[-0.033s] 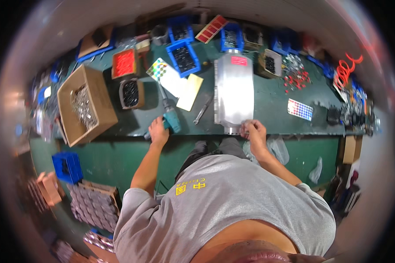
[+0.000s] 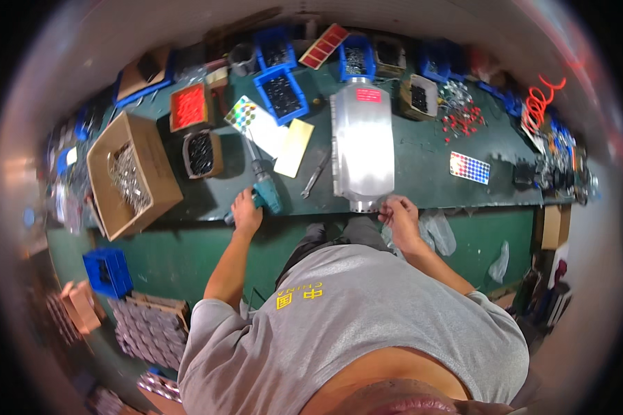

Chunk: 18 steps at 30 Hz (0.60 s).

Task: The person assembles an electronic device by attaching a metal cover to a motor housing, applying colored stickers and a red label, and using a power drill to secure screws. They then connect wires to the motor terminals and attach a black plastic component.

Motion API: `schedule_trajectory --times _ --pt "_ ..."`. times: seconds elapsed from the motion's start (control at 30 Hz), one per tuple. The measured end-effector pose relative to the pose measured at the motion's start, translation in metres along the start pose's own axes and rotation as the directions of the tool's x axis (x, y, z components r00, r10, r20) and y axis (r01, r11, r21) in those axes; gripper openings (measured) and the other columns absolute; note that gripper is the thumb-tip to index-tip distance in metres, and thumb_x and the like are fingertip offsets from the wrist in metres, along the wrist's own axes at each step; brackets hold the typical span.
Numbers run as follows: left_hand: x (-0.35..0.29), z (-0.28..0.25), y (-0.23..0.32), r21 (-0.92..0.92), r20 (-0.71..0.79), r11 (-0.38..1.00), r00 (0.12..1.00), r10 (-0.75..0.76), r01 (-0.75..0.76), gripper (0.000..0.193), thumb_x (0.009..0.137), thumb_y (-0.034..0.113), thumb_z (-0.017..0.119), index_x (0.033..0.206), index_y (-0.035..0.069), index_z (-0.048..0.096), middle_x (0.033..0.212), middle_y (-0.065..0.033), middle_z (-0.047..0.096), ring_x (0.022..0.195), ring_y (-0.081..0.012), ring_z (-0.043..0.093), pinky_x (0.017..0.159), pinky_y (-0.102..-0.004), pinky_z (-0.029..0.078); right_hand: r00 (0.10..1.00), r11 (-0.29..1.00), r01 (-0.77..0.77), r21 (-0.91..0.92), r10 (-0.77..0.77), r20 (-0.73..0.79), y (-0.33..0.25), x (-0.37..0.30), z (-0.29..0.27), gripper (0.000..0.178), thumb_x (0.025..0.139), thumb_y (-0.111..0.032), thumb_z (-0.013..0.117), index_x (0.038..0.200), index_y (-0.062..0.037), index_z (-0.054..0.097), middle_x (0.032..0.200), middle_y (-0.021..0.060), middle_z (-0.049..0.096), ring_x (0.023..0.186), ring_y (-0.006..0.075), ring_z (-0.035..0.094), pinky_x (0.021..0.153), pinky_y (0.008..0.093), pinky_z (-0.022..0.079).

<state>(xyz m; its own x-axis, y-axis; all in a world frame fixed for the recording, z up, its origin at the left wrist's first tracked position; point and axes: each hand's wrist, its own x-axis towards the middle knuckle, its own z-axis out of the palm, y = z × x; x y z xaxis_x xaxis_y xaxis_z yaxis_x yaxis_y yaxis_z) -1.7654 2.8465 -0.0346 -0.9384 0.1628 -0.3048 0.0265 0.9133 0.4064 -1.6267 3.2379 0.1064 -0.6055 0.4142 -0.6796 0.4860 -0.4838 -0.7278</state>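
Note:
My left hand (image 2: 246, 211) is wrapped round the handle of a teal cordless drill (image 2: 266, 194), which lies on the bench with its long bit pointing away from me. A silvery metal housing (image 2: 364, 149) with a narrow round collar at each end rests to the right of the drill. Its near collar (image 2: 365, 205) has a row of small holes and reaches the bench's front edge. Beside that collar my right hand (image 2: 400, 213) is closed in a pinch; whatever its fingertips hold is too small to make out. Between drill and housing lies a wrench (image 2: 316, 174).
A cardboard box of metal parts (image 2: 160, 200) stands at the left, near boxes of red pieces (image 2: 189, 106) and black pieces (image 2: 201, 153). Blue bins of screws (image 2: 282, 95) line the back. Loose red-tipped parts (image 2: 464, 122) and a dotted sticker sheet (image 2: 470, 168) lie at the right.
The whole view has shifted slightly, so the bench things sit a little further left in it. Both hands keep their places at the drill and the near collar.

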Motion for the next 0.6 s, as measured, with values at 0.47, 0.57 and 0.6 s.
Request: schedule_trajectory --times 0.47,0.57,0.6 --pt "0.241 -0.043 0.331 -0.242 -0.146 0.688 0.726 0.672 -0.684 0.068 0.102 0.042 0.054 0.144 -0.011 0.047 0.147 -0.0326 0.049 0.140 -0.0430 0.045 0.118 -0.0432 0.033 0.890 0.665 -0.452 0.595 0.380 0.251 0.050 0.032 -0.030 0.039 0.098 -0.022 0.056 0.126 0.0045 0.048 0.116 0.0284 0.055 0.103 0.0407 0.060 0.093 0.0566 0.055" --pt "0.268 -0.030 0.360 -0.253 0.137 0.782 0.779 0.611 -0.569 0.063 0.103 0.047 0.050 0.138 -0.004 0.057 0.137 -0.0287 0.059 0.131 -0.0396 0.055 0.112 -0.0411 0.040 0.865 0.641 -0.483 0.597 0.456 0.210 0.040 0.031 -0.029 0.051 0.095 -0.024 0.063 0.124 0.0132 0.045 0.120 0.0315 0.053 0.107 0.0449 0.062 0.098 0.0566 0.055" --pt "0.268 -0.030 0.369 -0.272 0.238 0.799 0.768 0.595 -0.536 0.060 0.103 0.048 0.049 0.136 -0.001 0.060 0.133 -0.0278 0.063 0.128 -0.0387 0.059 0.109 -0.0412 0.043 0.862 0.627 -0.484 0.610 0.461 0.211 0.047 0.037 -0.033 0.056 0.094 -0.023 0.064 0.128 0.0149 0.041 0.122 0.0317 0.051 0.109 0.0443 0.061 0.098 0.0568 0.055"
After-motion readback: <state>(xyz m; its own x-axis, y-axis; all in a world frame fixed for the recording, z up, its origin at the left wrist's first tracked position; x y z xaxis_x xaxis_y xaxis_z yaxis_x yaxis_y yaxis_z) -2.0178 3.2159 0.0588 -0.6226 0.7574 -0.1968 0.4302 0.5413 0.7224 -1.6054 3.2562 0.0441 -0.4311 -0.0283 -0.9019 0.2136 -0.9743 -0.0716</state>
